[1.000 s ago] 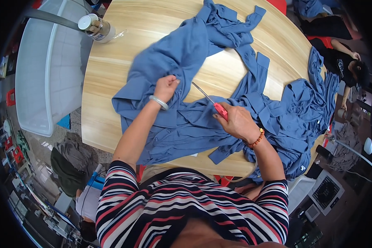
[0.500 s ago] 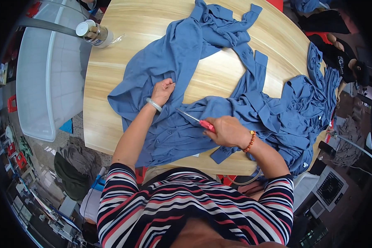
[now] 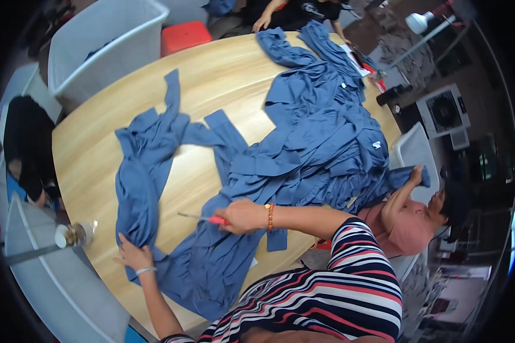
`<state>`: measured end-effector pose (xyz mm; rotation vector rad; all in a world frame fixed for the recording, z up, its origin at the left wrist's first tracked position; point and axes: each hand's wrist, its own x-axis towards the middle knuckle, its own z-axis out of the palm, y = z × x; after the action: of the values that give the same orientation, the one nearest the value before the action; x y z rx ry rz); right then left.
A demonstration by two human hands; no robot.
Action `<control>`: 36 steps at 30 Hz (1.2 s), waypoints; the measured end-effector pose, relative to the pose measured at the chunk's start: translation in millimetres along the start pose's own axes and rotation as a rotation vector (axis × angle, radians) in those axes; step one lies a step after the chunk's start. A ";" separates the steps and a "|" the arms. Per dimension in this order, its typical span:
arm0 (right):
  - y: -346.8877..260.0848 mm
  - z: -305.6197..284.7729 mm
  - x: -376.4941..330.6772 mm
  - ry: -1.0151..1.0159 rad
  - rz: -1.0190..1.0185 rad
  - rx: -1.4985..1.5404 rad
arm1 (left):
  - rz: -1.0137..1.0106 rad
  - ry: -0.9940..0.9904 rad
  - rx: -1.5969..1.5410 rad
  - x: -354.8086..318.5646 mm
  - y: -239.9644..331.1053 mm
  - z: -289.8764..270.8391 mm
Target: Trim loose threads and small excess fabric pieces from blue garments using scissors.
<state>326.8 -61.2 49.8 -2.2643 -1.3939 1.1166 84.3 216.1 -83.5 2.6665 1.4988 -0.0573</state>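
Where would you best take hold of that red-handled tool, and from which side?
I'd grip the red-handled tool by its handle, coming from the right, the side where the person's right hand holds it. The handle is thicker than the slim metal shaft, which points left, so this approach should probably keep fingers clear of the tip.

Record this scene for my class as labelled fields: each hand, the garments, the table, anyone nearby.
Left hand: spread open at the edge of a blue garment
Right hand: gripping a red-handled tool, tip pointing left
Garments: blue, partly heaped
Table: wood-grain top, lidded jar by its left edge
Nearby: co-worker in pink, holding blue cloth
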 end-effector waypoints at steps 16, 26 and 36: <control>1.2 18.6 54.6 0.057 -0.131 -0.334 | 0.573 -0.629 -1.115 -103.1 9.3 -266.7; 50.3 44.7 -145.5 0.211 0.009 -0.509 | 0.240 -1.005 -0.667 -95.0 -50.5 -120.9; 97.0 -13.7 -223.4 0.515 0.256 0.658 | 0.872 -0.501 -0.266 -24.1 129.1 -116.0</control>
<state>344.7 -296.9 110.0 -2.0388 -0.4562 0.8021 181.1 139.3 40.7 2.5586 0.1467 -0.3917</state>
